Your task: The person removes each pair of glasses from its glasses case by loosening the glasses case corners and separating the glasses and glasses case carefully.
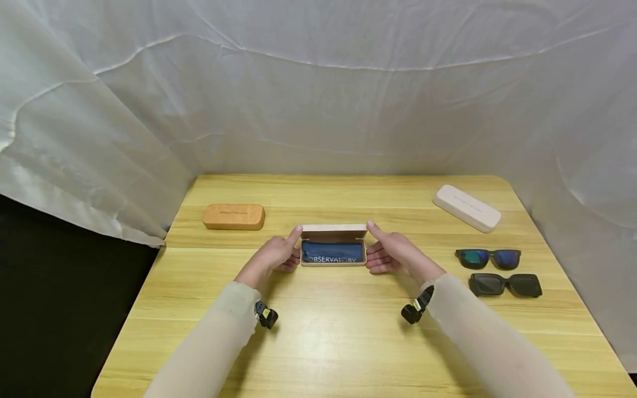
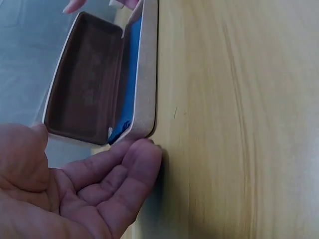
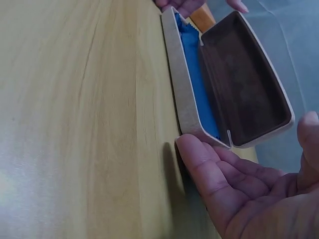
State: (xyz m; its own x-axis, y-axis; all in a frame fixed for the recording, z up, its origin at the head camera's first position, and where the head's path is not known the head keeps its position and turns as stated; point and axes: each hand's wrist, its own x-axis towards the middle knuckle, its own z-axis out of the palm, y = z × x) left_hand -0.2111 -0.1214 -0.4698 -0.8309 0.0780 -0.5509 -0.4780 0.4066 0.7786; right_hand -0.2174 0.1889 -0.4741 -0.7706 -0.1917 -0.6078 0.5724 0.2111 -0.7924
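Note:
An opened glasses case [image 1: 332,264] lies between my hands, its dark-lined lid [image 2: 84,79] tipped back. Inside it is a folded blue cloth [image 1: 332,251] lettered "OBSERVATORY". My left hand [image 1: 275,253] is at the case's left end, fingertips touching the base and thumb by the lid's corner. At the other end, my right hand [image 1: 395,253] touches the base with extended fingers [image 3: 204,164]. Its thumb is raised beside the lid's right corner. Neither hand's fingers wrap round the case. Whether the thumbs press the lid is hard to tell.
An orange-brown glasses case [image 1: 234,216] stands at the back left, a white glasses case [image 1: 468,208] at the back right. Two pairs of sunglasses lie at the right: one with blue-green lenses [image 1: 489,258], one black [image 1: 505,284]. White cloth [image 1: 348,121] hangs behind the wooden table [image 1: 328,342].

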